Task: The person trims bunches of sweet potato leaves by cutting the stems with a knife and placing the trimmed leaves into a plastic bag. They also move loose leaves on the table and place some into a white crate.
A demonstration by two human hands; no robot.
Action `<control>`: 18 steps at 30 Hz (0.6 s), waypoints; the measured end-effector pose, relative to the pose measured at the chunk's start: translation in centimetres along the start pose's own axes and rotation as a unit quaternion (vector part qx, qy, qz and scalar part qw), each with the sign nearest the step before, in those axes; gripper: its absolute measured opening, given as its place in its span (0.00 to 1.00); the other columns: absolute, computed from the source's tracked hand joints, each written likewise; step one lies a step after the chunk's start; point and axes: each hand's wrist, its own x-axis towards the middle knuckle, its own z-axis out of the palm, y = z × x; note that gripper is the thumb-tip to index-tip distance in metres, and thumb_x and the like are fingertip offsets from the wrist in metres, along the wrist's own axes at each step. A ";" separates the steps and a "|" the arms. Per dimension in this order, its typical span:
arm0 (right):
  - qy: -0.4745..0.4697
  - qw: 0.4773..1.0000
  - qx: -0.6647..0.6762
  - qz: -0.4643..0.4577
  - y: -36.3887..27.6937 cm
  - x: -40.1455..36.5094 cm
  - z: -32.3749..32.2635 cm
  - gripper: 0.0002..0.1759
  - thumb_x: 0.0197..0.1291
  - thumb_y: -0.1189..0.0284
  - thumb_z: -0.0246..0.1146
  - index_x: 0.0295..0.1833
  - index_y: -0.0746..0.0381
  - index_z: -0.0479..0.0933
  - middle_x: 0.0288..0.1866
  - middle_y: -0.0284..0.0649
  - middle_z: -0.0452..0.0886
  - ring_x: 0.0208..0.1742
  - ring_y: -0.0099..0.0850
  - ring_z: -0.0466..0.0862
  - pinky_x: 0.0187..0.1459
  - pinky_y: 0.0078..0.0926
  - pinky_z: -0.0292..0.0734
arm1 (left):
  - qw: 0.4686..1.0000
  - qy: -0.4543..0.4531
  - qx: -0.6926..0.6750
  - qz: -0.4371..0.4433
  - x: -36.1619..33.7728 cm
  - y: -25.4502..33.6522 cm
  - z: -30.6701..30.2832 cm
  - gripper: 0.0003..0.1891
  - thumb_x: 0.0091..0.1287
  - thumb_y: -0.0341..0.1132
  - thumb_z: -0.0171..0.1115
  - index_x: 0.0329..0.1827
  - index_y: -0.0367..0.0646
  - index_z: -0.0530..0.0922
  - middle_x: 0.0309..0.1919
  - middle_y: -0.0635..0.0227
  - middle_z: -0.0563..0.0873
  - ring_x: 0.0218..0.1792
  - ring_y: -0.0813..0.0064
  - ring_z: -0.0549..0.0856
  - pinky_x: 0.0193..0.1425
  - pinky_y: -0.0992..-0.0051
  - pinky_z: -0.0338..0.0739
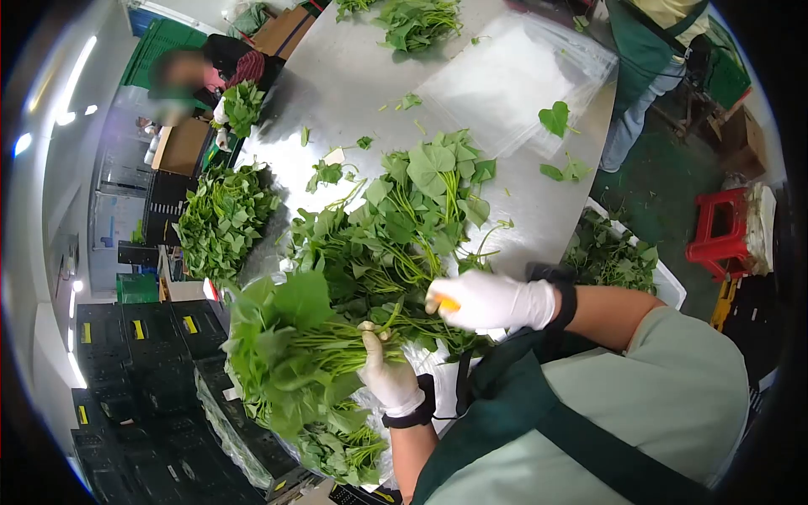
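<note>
Black crates (126, 353) with yellow labels stack up at your far left. Above them a heap of greens (223, 219) lies by the table's edge. Behind it a co-worker (220, 63) holds another bunch.

Next comes your bundle of leafy greens (290, 349). It is held out over the near edge of the table, leaves fanning left and stems pointing right. Your left hand (389, 374), in a white glove with a dark wrist strap, is closed tight around those stems.

Just above and right of it, a loose pile of greens (404, 215) sprawls across the steel table (337, 76). Your right hand (488, 301), also white-gloved, rests at the pile's near edge, close to the bundle's stem ends. Its fingers are curled, pinching a small yellow item (447, 304); you cannot tell what it is.

Further right, clear plastic bags (513, 76) lie flat on the table with a stray leaf (555, 118) on them. Beside your right forearm a white tub (671, 286) holds more greens. Past it stands a red stool (720, 231), and a second person in a green apron (644, 46) stands at the table's far corner.
</note>
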 end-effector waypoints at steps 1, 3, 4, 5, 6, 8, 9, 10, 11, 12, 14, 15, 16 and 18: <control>-0.002 1.000 -0.024 -0.004 -0.2 0.4 1.1 0.11 0.56 0.70 0.59 0.42 0.65 0.72 0.30 0.53 0.80 0.33 0.51 0.82 0.34 0.43 0.76 | 0.999 -0.010 0.024 0.042 0.0 -0.2 0.2 0.10 0.70 0.36 0.60 0.48 0.39 0.77 0.38 0.72 0.79 0.36 0.79 0.75 0.46 0.79 0.72; 0.010 0.999 -0.041 -0.003 -0.2 0.9 3.1 0.11 0.53 0.73 0.59 0.43 0.64 0.73 0.26 0.53 0.79 0.30 0.52 0.81 0.33 0.42 0.75 | 0.998 -0.016 0.031 0.056 -0.2 -0.5 -0.1 0.10 0.68 0.33 0.61 0.48 0.40 0.76 0.39 0.71 0.79 0.37 0.78 0.75 0.46 0.77 0.72; 0.023 0.999 -0.030 -0.022 0.4 1.0 4.0 0.10 0.53 0.73 0.59 0.41 0.65 0.73 0.26 0.53 0.79 0.30 0.53 0.81 0.33 0.42 0.75 | 0.997 -0.020 0.034 0.073 -0.3 -0.6 0.0 0.10 0.66 0.30 0.63 0.48 0.40 0.76 0.40 0.70 0.79 0.38 0.77 0.75 0.46 0.76 0.71; -0.010 1.000 -0.028 -0.010 1.8 1.1 4.5 0.10 0.53 0.72 0.58 0.41 0.64 0.73 0.26 0.52 0.79 0.30 0.51 0.81 0.33 0.42 0.76 | 0.996 -0.016 0.038 0.080 -0.8 -0.1 0.5 0.10 0.66 0.30 0.63 0.48 0.40 0.76 0.40 0.70 0.79 0.38 0.78 0.75 0.46 0.76 0.71; -0.045 0.999 -0.027 -0.001 3.3 1.1 4.8 0.10 0.54 0.72 0.58 0.40 0.64 0.73 0.27 0.51 0.80 0.29 0.50 0.82 0.32 0.41 0.76 | 0.996 -0.010 0.039 0.083 -0.9 0.0 0.0 0.10 0.66 0.30 0.63 0.48 0.40 0.76 0.40 0.70 0.79 0.38 0.78 0.75 0.46 0.76 0.71; -0.092 0.982 -0.112 0.123 7.9 1.1 4.3 0.06 0.57 0.71 0.57 0.38 0.63 0.73 0.26 0.45 0.80 0.26 0.37 0.83 0.30 0.34 0.77 | 0.997 -0.059 -0.035 0.023 -0.4 0.3 -0.8 0.11 0.70 0.37 0.59 0.50 0.40 0.75 0.36 0.72 0.79 0.35 0.79 0.74 0.47 0.75 0.70; -0.073 0.985 -0.065 0.142 8.5 0.6 3.6 0.08 0.57 0.69 0.57 0.36 0.64 0.74 0.26 0.50 0.80 0.28 0.41 0.84 0.32 0.38 0.77 | 0.998 -0.011 -0.069 0.006 -0.5 0.8 -0.2 0.10 0.71 0.37 0.58 0.48 0.40 0.75 0.34 0.72 0.78 0.34 0.80 0.74 0.45 0.77 0.68; -0.059 0.985 -0.015 0.163 8.3 0.4 3.2 0.11 0.56 0.67 0.57 0.34 0.65 0.75 0.26 0.54 0.80 0.29 0.46 0.84 0.34 0.42 0.78 | 0.997 -0.006 -0.074 0.015 -0.2 1.0 -0.3 0.10 0.71 0.37 0.58 0.48 0.40 0.75 0.34 0.72 0.78 0.34 0.80 0.74 0.45 0.77 0.68; -0.032 0.989 -0.025 0.142 7.7 0.5 3.0 0.11 0.57 0.66 0.58 0.36 0.64 0.75 0.26 0.53 0.80 0.29 0.46 0.84 0.34 0.42 0.77 | 0.996 -0.012 -0.081 -0.017 -0.3 1.2 -0.6 0.10 0.71 0.37 0.57 0.47 0.40 0.75 0.34 0.72 0.78 0.34 0.80 0.74 0.44 0.78 0.68; -0.002 0.992 -0.032 0.122 6.0 0.7 2.4 0.11 0.58 0.65 0.59 0.37 0.63 0.76 0.26 0.52 0.80 0.29 0.47 0.83 0.33 0.42 0.77 | 0.995 -0.019 -0.088 -0.050 -0.6 1.3 -1.0 0.10 0.72 0.37 0.57 0.47 0.40 0.75 0.34 0.71 0.78 0.34 0.80 0.74 0.44 0.79 0.68; 0.043 0.992 -0.119 -0.020 1.8 1.4 1.2 0.07 0.59 0.68 0.60 0.40 0.60 0.76 0.27 0.46 0.81 0.29 0.45 0.83 0.31 0.36 0.77 | 0.994 -0.028 -0.086 -0.053 -1.0 0.9 -0.8 0.10 0.72 0.37 0.56 0.47 0.39 0.75 0.36 0.70 0.79 0.35 0.79 0.75 0.45 0.79 0.69; 0.049 0.990 -0.117 -0.064 0.5 2.0 1.0 0.08 0.58 0.68 0.62 0.41 0.59 0.76 0.27 0.45 0.81 0.29 0.45 0.83 0.31 0.36 0.77 | 0.995 -0.010 -0.082 -0.060 -1.2 0.6 -0.6 0.10 0.72 0.36 0.56 0.47 0.38 0.75 0.36 0.69 0.79 0.37 0.78 0.76 0.46 0.78 0.70; 0.057 0.986 -0.113 -0.106 -0.5 2.6 1.1 0.09 0.58 0.68 0.63 0.42 0.58 0.77 0.27 0.45 0.81 0.29 0.46 0.83 0.31 0.36 0.77 | 0.995 0.009 -0.076 -0.069 -1.3 0.3 -0.5 0.10 0.72 0.36 0.56 0.47 0.38 0.75 0.37 0.69 0.80 0.38 0.77 0.77 0.48 0.77 0.71; 0.060 0.979 -0.078 -0.176 -1.9 3.8 1.4 0.11 0.57 0.67 0.64 0.44 0.58 0.77 0.28 0.44 0.82 0.28 0.45 0.83 0.31 0.35 0.77 | 0.995 -0.034 -0.075 -0.065 -1.6 0.0 -0.6 0.09 0.72 0.33 0.55 0.49 0.37 0.75 0.39 0.68 0.80 0.41 0.76 0.78 0.50 0.76 0.72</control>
